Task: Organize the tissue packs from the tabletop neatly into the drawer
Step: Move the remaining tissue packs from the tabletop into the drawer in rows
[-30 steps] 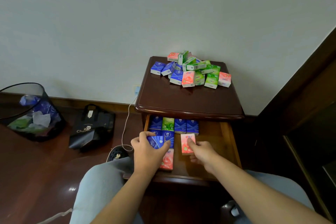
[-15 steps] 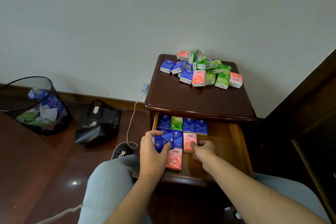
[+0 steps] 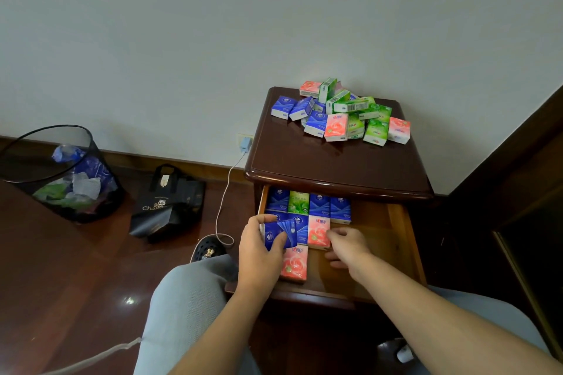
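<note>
A pile of several blue, green and pink tissue packs (image 3: 341, 114) lies at the back of the dark nightstand top (image 3: 320, 164). Below it the open drawer (image 3: 399, 240) holds rows of packs along its left side. My left hand (image 3: 259, 256) grips a blue pack (image 3: 278, 234), tilted, just above the drawer's left part. My right hand (image 3: 345, 245) has its fingertips against the right edge of a pink pack (image 3: 318, 231) lying in the second row. Another pink pack (image 3: 294, 265) lies nearer the drawer front.
A black mesh bin (image 3: 61, 173) with rubbish stands on the floor at left, a black bag (image 3: 169, 202) beside it. A white cable (image 3: 224, 201) runs from a wall charger (image 3: 245, 144) to the floor. My knees flank the drawer. Dark furniture stands at right.
My left hand has lifted and tilted the blue pack slightly. My right hand has slid from the pink pack's near end to its right side. The camera has shifted a little.
</note>
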The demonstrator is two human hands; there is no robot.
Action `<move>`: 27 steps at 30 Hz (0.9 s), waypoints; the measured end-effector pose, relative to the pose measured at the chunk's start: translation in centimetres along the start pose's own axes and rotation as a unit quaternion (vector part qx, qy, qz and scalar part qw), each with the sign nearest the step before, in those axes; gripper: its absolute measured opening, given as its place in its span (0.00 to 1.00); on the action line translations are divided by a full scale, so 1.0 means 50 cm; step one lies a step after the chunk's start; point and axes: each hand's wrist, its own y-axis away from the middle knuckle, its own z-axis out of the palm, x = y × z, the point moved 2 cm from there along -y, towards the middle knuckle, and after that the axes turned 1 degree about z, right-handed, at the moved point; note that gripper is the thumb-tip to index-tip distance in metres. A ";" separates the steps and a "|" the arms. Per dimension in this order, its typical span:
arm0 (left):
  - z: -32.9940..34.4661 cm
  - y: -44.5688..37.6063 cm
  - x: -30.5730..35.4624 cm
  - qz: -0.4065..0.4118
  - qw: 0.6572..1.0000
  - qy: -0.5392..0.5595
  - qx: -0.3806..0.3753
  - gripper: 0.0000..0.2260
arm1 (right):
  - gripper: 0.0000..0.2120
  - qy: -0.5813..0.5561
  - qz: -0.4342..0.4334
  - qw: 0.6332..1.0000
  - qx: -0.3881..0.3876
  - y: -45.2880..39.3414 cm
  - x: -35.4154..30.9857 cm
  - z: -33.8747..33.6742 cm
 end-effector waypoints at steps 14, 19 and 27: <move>0.094 -0.016 0.050 -0.003 0.975 -0.023 -0.221 0.40 | 0.19 0.076 -0.221 0.956 -0.179 0.085 -0.041 -0.115; 0.106 -0.015 0.037 0.026 0.978 -0.147 -0.147 0.27 | 0.19 -0.042 -0.074 0.987 -0.137 0.035 0.015 -0.129; 0.086 -0.004 -0.002 -0.023 0.919 -0.356 -0.170 0.14 | 0.19 0.162 -0.205 0.956 0.135 0.019 0.035 -0.146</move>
